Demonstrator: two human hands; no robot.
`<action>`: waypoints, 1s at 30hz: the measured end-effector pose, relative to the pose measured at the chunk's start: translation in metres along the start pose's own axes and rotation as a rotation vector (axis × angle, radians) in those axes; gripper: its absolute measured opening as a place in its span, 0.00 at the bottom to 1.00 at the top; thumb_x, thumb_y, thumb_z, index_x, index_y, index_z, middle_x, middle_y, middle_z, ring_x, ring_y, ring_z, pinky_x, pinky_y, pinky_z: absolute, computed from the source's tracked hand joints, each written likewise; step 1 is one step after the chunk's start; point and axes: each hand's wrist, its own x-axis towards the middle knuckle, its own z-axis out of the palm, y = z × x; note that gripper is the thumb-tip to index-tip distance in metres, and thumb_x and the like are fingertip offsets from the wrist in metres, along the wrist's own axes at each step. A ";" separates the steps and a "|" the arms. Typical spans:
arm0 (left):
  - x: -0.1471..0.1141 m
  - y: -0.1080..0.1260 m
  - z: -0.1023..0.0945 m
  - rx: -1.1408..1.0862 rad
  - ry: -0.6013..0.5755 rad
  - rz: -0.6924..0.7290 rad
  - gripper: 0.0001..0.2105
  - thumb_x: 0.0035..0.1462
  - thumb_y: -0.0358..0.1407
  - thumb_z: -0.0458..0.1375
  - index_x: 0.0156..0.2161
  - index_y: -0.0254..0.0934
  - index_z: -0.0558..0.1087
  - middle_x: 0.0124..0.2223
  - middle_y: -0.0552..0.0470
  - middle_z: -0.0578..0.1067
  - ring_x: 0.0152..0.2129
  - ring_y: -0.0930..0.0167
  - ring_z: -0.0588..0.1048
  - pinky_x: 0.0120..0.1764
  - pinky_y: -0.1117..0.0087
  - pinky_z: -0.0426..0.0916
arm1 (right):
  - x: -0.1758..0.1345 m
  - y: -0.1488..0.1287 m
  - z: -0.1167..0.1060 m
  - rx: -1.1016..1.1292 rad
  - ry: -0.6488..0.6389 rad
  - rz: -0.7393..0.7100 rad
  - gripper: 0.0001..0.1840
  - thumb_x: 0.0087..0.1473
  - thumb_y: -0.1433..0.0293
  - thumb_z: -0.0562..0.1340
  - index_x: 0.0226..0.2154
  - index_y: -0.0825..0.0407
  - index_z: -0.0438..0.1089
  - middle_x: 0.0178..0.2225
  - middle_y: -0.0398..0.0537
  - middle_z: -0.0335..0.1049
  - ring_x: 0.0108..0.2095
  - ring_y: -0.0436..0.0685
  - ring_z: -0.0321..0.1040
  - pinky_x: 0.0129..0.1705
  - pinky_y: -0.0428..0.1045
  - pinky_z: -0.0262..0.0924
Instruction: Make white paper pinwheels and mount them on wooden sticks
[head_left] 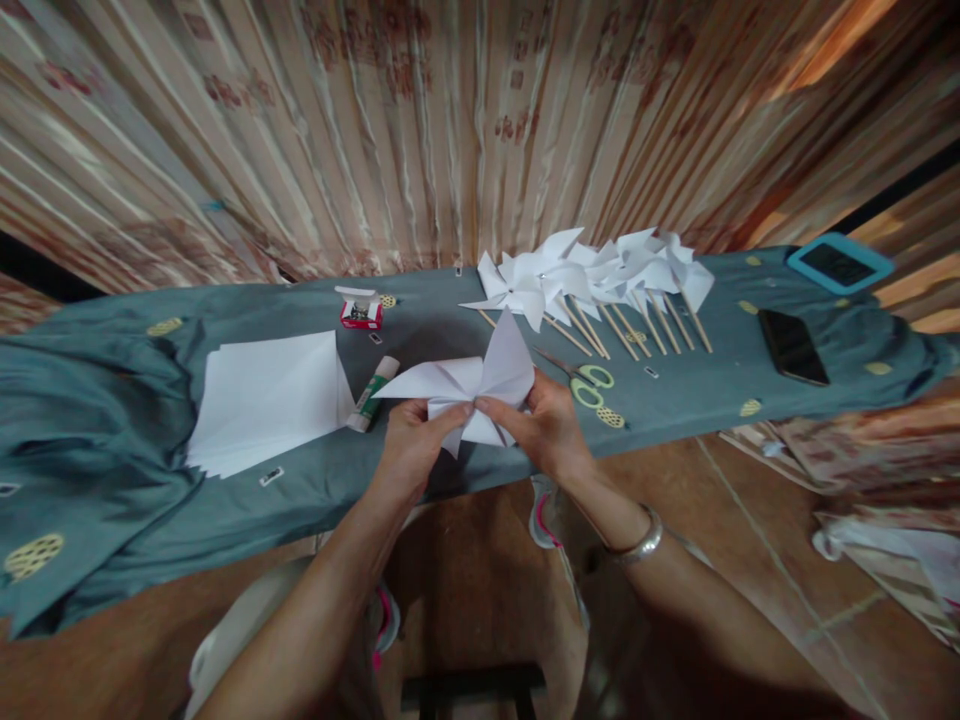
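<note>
Between both hands is a white paper pinwheel (504, 362), its blades folded in toward the middle. My left hand (417, 435) grips its left side, the thumb pressing near the centre. From the right, my right hand (551, 420) pinches it with the thumb close to the other thumb; a silver bangle circles that wrist. The fingers behind the paper are hidden. A glue stick (373, 394) lies just left of my left hand. Scissors (586, 382) with green handles rest beyond my right hand.
A stack of white paper (270, 400) lies at left, near a small open red box (361, 310). Several finished pinwheels (562, 270) on sticks line the back edge. A dark phone (793, 346) and a blue-framed tablet (840, 262) sit at right on the green cloth (697, 395).
</note>
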 end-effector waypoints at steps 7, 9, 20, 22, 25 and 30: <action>0.000 0.001 -0.002 -0.039 -0.041 -0.082 0.13 0.33 0.36 0.70 0.27 0.32 0.79 0.27 0.51 0.80 0.25 0.69 0.75 0.36 0.68 0.68 | 0.000 0.000 0.002 -0.056 0.003 -0.027 0.15 0.46 0.61 0.67 0.35 0.53 0.72 0.35 0.53 0.78 0.38 0.62 0.73 0.40 0.55 0.68; 0.000 0.002 -0.003 -0.065 -0.057 -0.105 0.14 0.32 0.36 0.70 0.28 0.32 0.79 0.28 0.50 0.80 0.26 0.68 0.76 0.37 0.68 0.68 | -0.001 -0.001 0.003 -0.048 -0.016 -0.019 0.14 0.46 0.62 0.67 0.34 0.53 0.72 0.34 0.52 0.77 0.38 0.62 0.73 0.39 0.55 0.68; -0.002 0.011 -0.014 0.050 -0.067 -0.102 0.14 0.30 0.38 0.71 0.25 0.33 0.78 0.25 0.51 0.79 0.23 0.69 0.74 0.34 0.69 0.68 | -0.001 -0.006 0.008 -0.018 -0.049 0.032 0.16 0.46 0.63 0.67 0.38 0.53 0.73 0.36 0.50 0.79 0.37 0.60 0.74 0.39 0.53 0.68; -0.002 0.011 -0.016 0.081 -0.091 -0.103 0.14 0.31 0.38 0.71 0.26 0.33 0.78 0.25 0.50 0.79 0.23 0.69 0.74 0.33 0.69 0.68 | 0.000 -0.006 0.007 -0.013 -0.053 0.031 0.16 0.45 0.63 0.67 0.38 0.53 0.73 0.37 0.51 0.79 0.37 0.60 0.74 0.40 0.54 0.68; -0.002 0.010 -0.017 0.091 -0.132 -0.117 0.14 0.32 0.38 0.71 0.27 0.33 0.78 0.26 0.50 0.80 0.24 0.68 0.75 0.34 0.68 0.68 | 0.000 -0.004 0.007 0.006 -0.070 0.043 0.17 0.45 0.64 0.68 0.38 0.53 0.73 0.37 0.51 0.79 0.37 0.60 0.74 0.40 0.54 0.68; -0.002 0.009 -0.009 0.056 -0.150 -0.145 0.15 0.33 0.39 0.71 0.28 0.32 0.79 0.28 0.48 0.80 0.23 0.68 0.75 0.32 0.69 0.68 | 0.001 -0.001 0.003 0.114 -0.059 0.104 0.19 0.42 0.63 0.69 0.38 0.53 0.73 0.37 0.51 0.79 0.36 0.60 0.75 0.39 0.54 0.69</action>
